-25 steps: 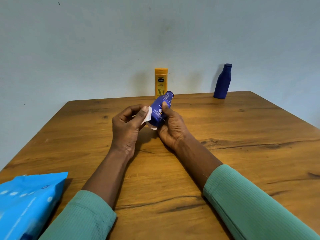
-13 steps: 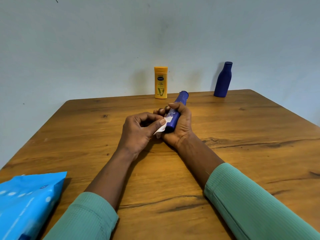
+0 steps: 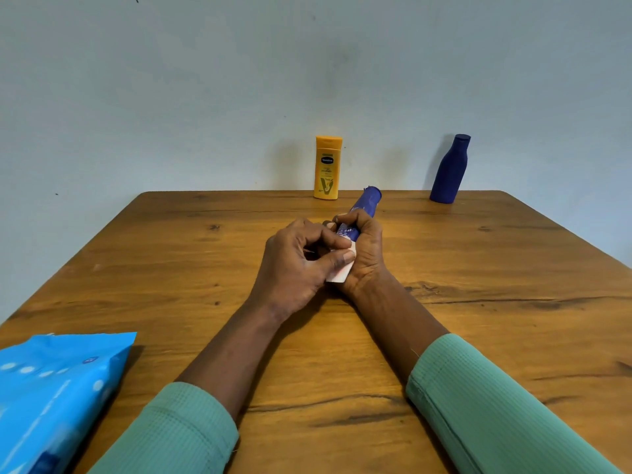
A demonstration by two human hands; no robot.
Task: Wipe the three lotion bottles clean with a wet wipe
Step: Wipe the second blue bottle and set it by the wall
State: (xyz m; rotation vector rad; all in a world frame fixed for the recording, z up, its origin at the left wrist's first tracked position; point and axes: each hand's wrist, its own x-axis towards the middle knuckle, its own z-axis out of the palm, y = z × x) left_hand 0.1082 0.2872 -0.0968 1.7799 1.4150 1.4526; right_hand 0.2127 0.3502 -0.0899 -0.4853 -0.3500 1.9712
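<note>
the right hand [image 3: 362, 254] grips a blue lotion bottle [image 3: 364, 208], cap tilted away, over the wooden table [image 3: 478, 268]. the left hand [image 3: 294, 265] pinches a white wet wipe [image 3: 338, 273] against its lower end. a yellow vaseline bottle [image 3: 327, 168] and a dark blue bottle [image 3: 449, 169] stand at the far edge, well apart. a blue wipes pack [image 3: 51, 398] lies near left.

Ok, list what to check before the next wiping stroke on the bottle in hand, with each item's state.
1. Grip: the right hand holds the small blue bottle: ok.
2. Contact: the left hand pinches the wet wipe against that bottle: ok.
3. Wipe wet enough: cannot tell.
4. Bottle's far end clean: cannot tell.
5. The yellow bottle and dark blue bottle stand at the far edge of the table, apart from both hands: ok.
6. The wipes pack lies by the left sleeve: ok.
</note>
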